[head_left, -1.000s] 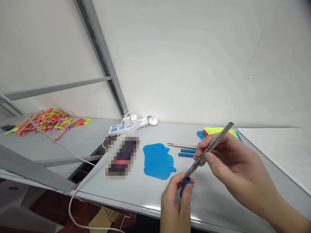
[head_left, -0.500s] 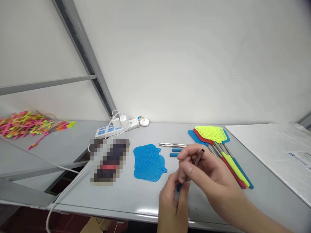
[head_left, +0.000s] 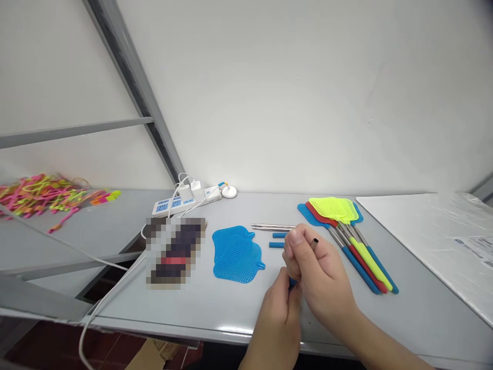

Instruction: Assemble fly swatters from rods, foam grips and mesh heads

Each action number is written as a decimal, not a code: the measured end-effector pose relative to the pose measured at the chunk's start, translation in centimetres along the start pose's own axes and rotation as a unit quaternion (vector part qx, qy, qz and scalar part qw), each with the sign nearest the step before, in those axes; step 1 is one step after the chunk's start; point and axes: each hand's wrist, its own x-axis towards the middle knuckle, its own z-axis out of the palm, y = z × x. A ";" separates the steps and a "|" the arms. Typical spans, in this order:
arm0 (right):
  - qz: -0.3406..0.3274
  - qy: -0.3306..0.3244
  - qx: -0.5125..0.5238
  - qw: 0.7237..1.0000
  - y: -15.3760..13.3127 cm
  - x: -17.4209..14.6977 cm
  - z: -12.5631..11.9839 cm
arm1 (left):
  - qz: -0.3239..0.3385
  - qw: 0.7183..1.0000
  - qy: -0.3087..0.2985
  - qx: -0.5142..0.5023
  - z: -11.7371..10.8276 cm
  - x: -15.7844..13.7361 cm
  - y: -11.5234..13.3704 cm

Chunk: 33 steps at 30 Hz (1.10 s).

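Within right hand point(head_left: 322, 273); metal tube point(head_left: 315, 243)

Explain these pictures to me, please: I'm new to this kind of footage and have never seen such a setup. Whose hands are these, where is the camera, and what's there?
There is no machine: these are a person's two bare hands, seen by one camera worn on the head, looking forward and down.

The right hand wraps around a metal tube, whose open end pokes out. The left hand holds a blue tube; fingers hide how the two meet.

On the grey surface lie overlapping blue mesh heads, loose metal rods, more blue pieces and, to the right, stacked mesh swatters. Behind is a power strip; one item is pixelated beyond recognition.
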 end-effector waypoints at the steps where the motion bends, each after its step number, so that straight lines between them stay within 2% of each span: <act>1: 0.001 -0.004 -0.004 1.000 0.1 -0.1 0.0 | -0.004 1.000 -0.011 -0.002 -0.1 0.0 0.2; 7: 0.005 -0.026 -0.019 0.999 0.8 0.0 0.0 | -0.040 0.996 -0.058 -0.059 -0.7 0.1 1.1; 21: 0.006 -0.027 -0.071 0.997 1.9 -0.2 -0.5 | -0.032 0.993 -0.067 -0.092 -1.0 0.3 1.3; 27: 0.001 -0.032 -0.094 0.995 2.7 -0.3 -0.8 | -0.036 0.990 -0.078 -0.113 -0.8 0.1 0.5; 33: 0.023 -0.047 -0.107 0.993 2.9 -0.4 -0.9 | -0.034 0.987 -0.087 -0.128 -1.2 0.3 0.6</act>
